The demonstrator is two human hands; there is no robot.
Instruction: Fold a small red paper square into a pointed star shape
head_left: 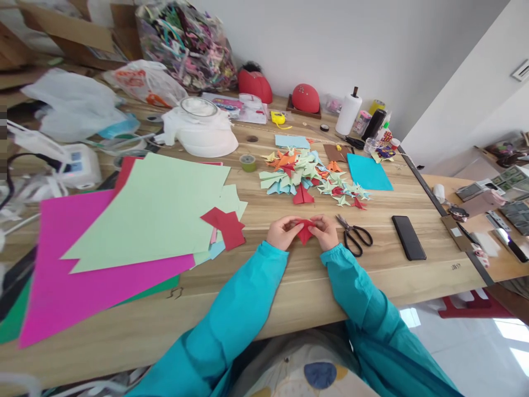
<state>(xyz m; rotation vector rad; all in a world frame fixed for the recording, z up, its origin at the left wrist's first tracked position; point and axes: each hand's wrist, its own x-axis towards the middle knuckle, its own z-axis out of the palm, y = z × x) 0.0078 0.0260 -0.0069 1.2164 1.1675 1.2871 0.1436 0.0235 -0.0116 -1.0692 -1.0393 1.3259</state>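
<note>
A small piece of folded red paper (305,234) is held between my two hands, just above the wooden table, its pointed end toward me. My left hand (282,231) pinches its left side with thumb and fingertips. On the opposite side, my right hand (325,231) grips it the same way. Beyond my hands lies a pile of folded paper figures (303,171) in pale green, orange, red and light blue. Black-handled scissors (356,234) rest beside my right hand, blades partly spread. To the left are loose red paper pieces (229,227).
Large sheets of pale green paper (152,212) and magenta paper (82,286) cover the left side. A black phone (408,237) lies at right. Farther back are a tape roll (248,162), a turquoise sheet (369,172), a white roll (348,114) and red pincushions (306,98).
</note>
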